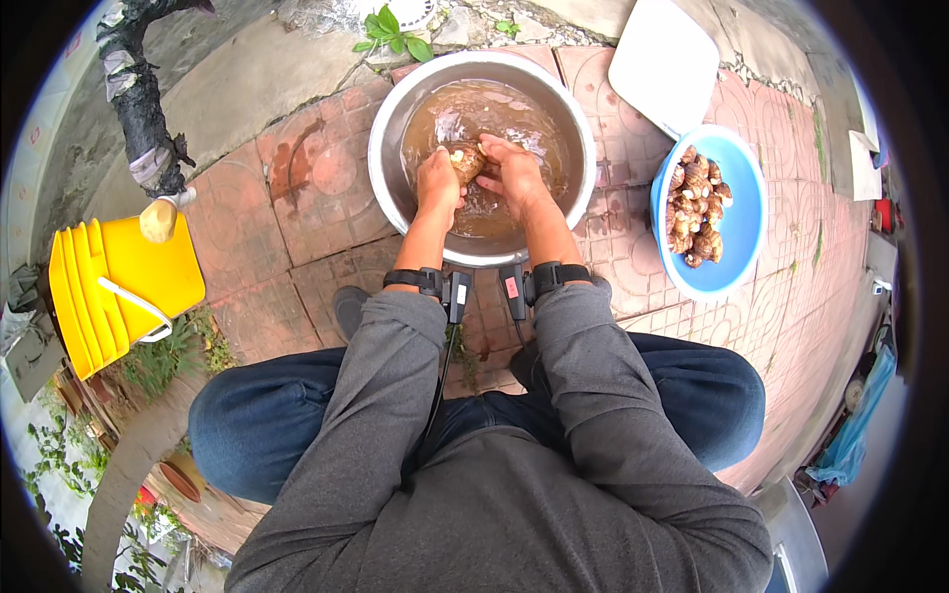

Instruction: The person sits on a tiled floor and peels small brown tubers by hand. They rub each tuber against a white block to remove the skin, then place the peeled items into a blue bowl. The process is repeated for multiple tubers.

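A brown, ringed taro with a pale patch is held just above muddy water in a round metal basin. My left hand is closed round its left side. My right hand bends its fingers against the taro's right end, thumb a little apart below. Both hands are inside the basin's rim. To the right, a light blue plastic basin contains several brown taros with pale tips. The murky water hides the bottom of the metal basin.
A white board-like lid lies behind the blue basin. At left a yellow bucket lies tipped near a dark wrapped pipe. Red patterned paving tiles surround the basin, and a green plant grows behind it.
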